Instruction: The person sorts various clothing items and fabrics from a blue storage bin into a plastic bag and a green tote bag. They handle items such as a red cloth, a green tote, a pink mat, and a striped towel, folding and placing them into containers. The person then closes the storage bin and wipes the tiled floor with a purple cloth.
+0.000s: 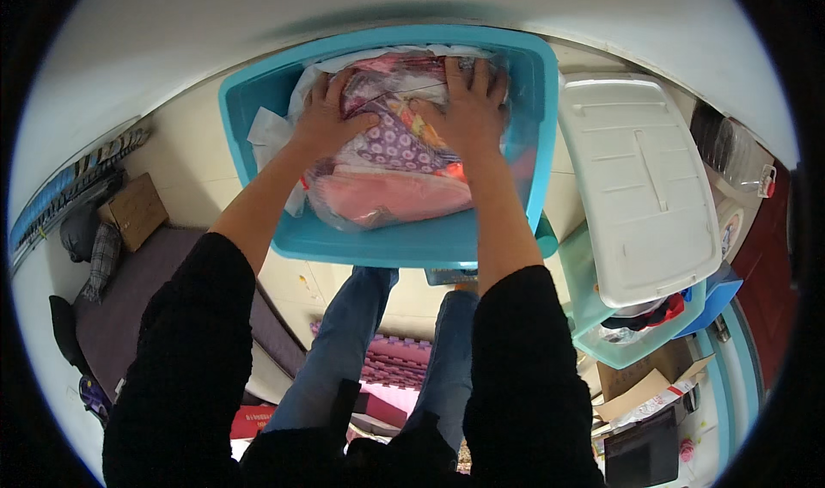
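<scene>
Before me stands a turquoise plastic storage bin (pixel 380 255), open at the top. Inside lies a clear plastic bag (pixel 396 195) of folded fabric, with pink, purple patterned and orange pieces showing through. My left hand (pixel 325 124) rests on the bag's left part, fingers spread. On its upper right part lies my right hand (pixel 470 111), fingers also spread, the thumb pointing inward. Both palms face down on the plastic; neither hand is closed around it. White plastic (pixel 267 133) sticks out at the bin's left side.
A white lid (pixel 644 191) lies tilted over a pale green bin (pixel 583 262) of fabric items at the right. Below are an open cardboard box (pixel 635 391) and a blue container (pixel 715 301). A wall runs behind the turquoise bin. A cardboard box (pixel 135 211) stands left.
</scene>
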`<state>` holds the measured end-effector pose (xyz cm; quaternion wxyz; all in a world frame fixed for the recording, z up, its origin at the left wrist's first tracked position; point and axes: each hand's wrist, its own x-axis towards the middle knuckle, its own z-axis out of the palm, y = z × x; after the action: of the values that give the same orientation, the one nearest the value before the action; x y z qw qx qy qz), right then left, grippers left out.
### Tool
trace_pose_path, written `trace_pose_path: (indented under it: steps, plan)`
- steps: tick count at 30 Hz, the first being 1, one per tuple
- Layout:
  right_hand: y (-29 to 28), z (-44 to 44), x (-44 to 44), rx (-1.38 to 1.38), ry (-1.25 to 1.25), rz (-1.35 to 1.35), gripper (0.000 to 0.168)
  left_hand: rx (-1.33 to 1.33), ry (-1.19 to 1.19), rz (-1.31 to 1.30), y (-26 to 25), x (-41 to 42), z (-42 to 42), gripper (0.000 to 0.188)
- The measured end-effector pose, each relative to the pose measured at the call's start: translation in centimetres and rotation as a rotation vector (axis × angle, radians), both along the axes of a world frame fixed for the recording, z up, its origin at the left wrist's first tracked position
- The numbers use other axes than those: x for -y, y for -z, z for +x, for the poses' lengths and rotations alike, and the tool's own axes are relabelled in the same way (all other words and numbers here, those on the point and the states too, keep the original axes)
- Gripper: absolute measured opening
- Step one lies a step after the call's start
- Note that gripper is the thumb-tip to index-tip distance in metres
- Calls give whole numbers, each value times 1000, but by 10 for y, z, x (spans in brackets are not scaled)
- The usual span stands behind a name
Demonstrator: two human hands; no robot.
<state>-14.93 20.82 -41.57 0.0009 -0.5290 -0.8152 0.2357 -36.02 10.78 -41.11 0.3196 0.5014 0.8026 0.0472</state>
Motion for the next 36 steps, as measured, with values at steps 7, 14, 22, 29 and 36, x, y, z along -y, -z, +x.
trace_pose_path:
  steps: [7, 14, 22, 29, 36]
  plan:
    - [-21, 23, -7, -97, 31, -181, 81, -50, 90, -192, 3, -3, 0, 91]
    - [-139, 234, 100, -571, 961, 11, 44, -251, -18, 158, -57, 38, 22, 72]
    - [-127, 370, 91, -1347, 1587, -617, 61, -74, -356, 81, -71, 173, 34, 42]
    - [-108, 399, 60, -1347, 1479, -214, 62, 180, -342, 137, -92, 181, 99, 33]
    - [-251, 473, 186, -1348, 1401, -308, 63, 606, -754, 162, -146, 129, 146, 34]
